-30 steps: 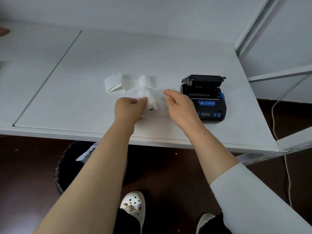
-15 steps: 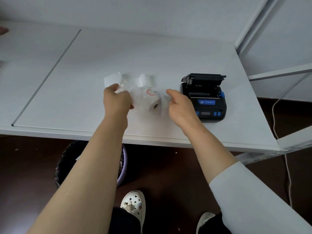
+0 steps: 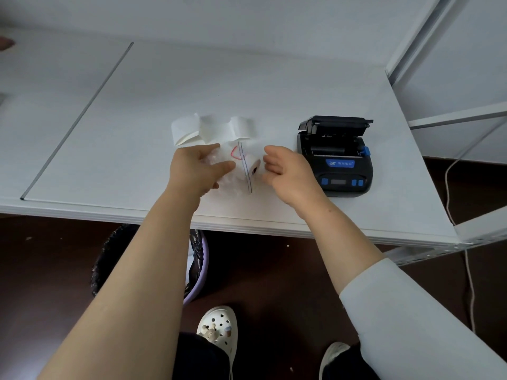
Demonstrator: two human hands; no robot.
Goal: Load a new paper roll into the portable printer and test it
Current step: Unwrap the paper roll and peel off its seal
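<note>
**Roll in bag, printer open**

Both hands over table (image 3: 137, 111). Left hand (image 3: 196, 171) pinches clear bag (image 3: 233, 176) holding roll (image 3: 253, 167). Right hand (image 3: 288, 171) half-curled at the bag's other side; grip unclear. Printer (image 3: 338, 160) just right, lid up. Loose paper (image 3: 211, 130) lies behind the bag.

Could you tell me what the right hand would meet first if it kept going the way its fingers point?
Most likely the paper roll in its clear bag: the right hand points leftward at it, fingertips nearly touching.
</note>
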